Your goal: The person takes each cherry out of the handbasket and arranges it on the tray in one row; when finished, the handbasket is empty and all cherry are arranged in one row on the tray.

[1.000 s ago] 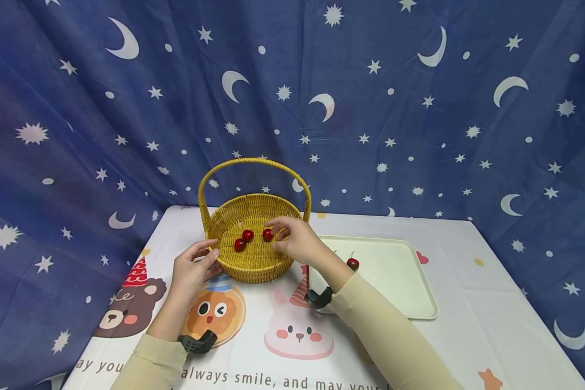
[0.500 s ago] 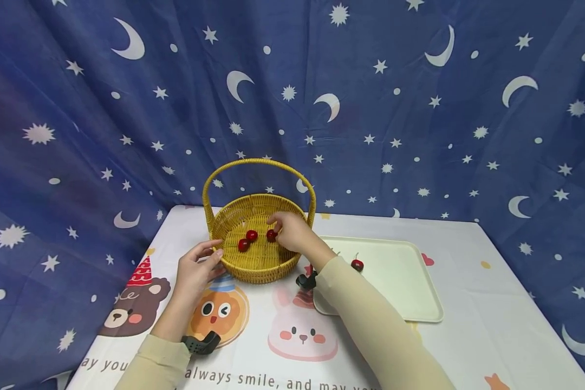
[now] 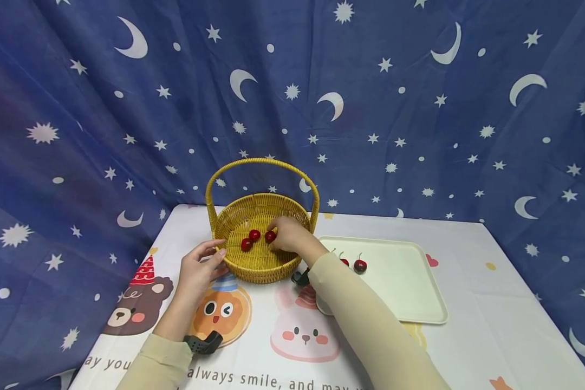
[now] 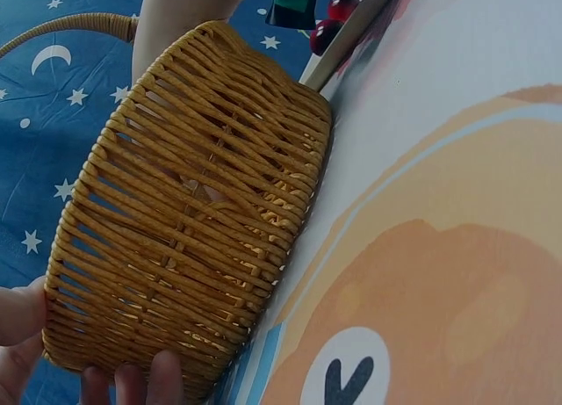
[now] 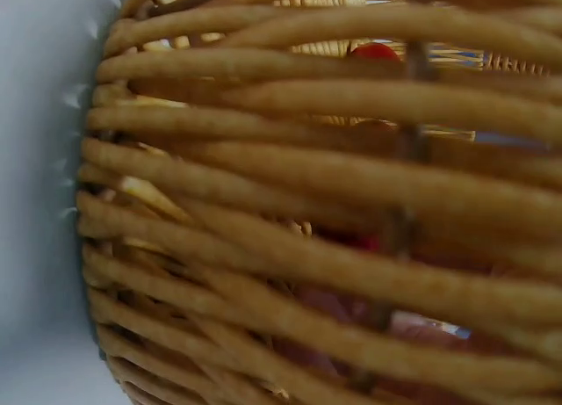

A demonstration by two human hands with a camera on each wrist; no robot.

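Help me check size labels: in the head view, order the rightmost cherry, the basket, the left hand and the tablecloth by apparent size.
Largest to smallest:
Tablecloth
Basket
Left hand
Rightmost cherry

The woven basket [image 3: 259, 275] beside the left hand [image 3: 197, 271] is golden yellow, ribbed in close rows. The cherry [image 3: 270, 236] at the right hand [image 3: 292, 236] is glossy deep red, as are the two cherries [image 3: 246, 245] between the hands. To that hand's right, I see a cream tray [image 3: 400, 287]. Nearer than the hands, the white cloth [image 3: 482, 309] carries a brown bear [image 3: 147, 303] and a pink-eared rabbit [image 3: 304, 344]; beyond them, the blue curtain [image 3: 273, 27] is scattered with white moons and stars.
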